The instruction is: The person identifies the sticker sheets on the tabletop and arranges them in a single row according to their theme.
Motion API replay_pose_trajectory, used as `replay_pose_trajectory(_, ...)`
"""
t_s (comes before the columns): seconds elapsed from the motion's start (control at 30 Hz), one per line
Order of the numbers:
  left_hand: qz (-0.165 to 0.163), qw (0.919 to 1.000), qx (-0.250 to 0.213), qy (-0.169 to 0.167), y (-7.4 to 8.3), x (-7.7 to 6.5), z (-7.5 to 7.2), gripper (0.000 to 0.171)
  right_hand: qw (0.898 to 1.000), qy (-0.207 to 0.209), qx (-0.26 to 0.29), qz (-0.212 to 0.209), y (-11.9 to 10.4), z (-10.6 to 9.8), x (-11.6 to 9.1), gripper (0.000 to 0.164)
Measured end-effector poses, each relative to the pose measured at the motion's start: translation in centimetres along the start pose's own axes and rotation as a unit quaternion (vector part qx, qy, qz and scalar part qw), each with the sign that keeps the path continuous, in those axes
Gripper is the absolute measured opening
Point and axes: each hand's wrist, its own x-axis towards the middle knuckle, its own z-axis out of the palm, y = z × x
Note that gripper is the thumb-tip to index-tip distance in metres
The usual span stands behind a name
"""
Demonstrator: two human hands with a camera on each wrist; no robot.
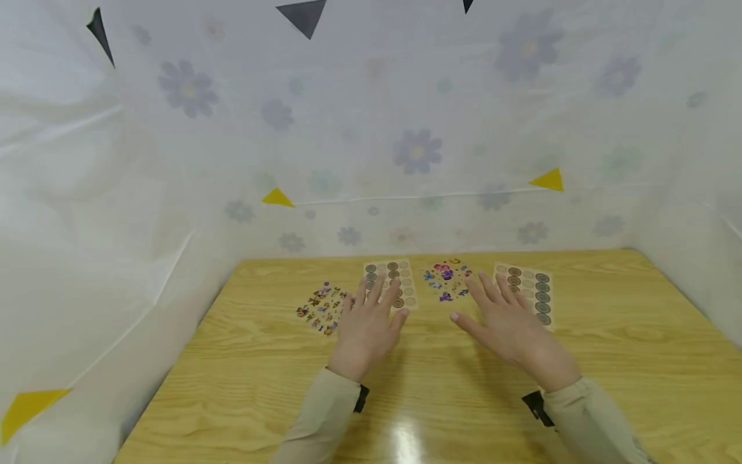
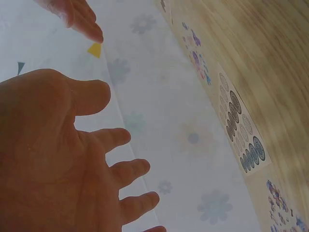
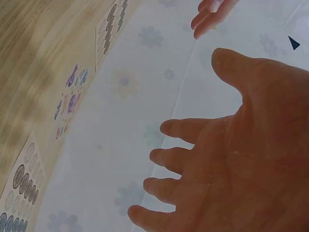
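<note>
Both hands hover palm down above the table with fingers straight and spread, holding nothing. In the head view my left hand (image 1: 366,332) partly covers a sheet of round stickers (image 1: 410,283) and the edge of a sheet of small brown and purple stickers (image 1: 320,309). My right hand (image 1: 513,328) overlaps a second sheet of round stickers (image 1: 543,293). Between the hands, farther back, lies a sheet of colourful stickers (image 1: 445,277) in pink, purple and blue. The wrist views show each bare palm, apart from the sheets.
The wooden table (image 1: 278,399) ends at a white flowered curtain (image 1: 359,142) behind and on both sides. Yellow triangles (image 1: 277,197) and dark triangles (image 1: 304,16) are fixed on the curtain. Dark straps sit at both sleeve cuffs.
</note>
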Motion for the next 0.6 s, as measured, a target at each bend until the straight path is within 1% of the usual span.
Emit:
replay_pose_trajectory(0.2,-0.003,1.0000,0.006,-0.006,0.0,0.6,0.7,0.061,1.000,0.002,-0.004,0.004,0.4,0.3,0.2,0.089)
replay_pose_trajectory(0.37,-0.016,0.9998,0.016,0.000,-0.6,1.0,0.9,0.063,1.000,0.000,-0.001,0.003,0.5,0.8,0.6,0.086)
replay_pose_trajectory(0.5,-0.022,0.9997,0.012,0.002,-1.2,1.4,1.4,0.064,1.000,0.016,0.001,-0.015,0.4,1.8,1.2,0.082)
replay_pose_trajectory(0.6,-0.020,0.9996,0.013,0.014,-1.8,2.0,1.8,0.063,0.999,0.031,-0.003,-0.024,0.3,2.7,1.8,0.079)
